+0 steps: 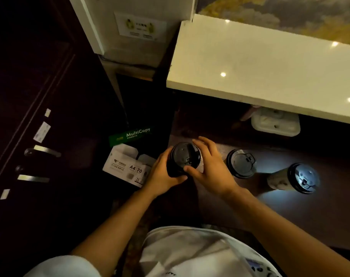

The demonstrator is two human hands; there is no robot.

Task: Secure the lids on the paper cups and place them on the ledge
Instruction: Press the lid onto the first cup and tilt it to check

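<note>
A person in a white shirt (190, 254) is leaning over a dark counter (290, 212); the left hand (162, 174) is wrapping the side of a paper cup (173, 168), probably steadying it, while the right hand (210, 166) is pinching the black lid (185, 155) between thumb and spread fingers, seemingly seating its rim; two lidded cups (242, 163) (294, 177) are waiting just to the right on the counter, apparently queued; a box of A4 paper (128, 166) is sitting left of the hands; farther off, the pale ledge (260, 66) is lying bare above, ready as the destination.
</note>
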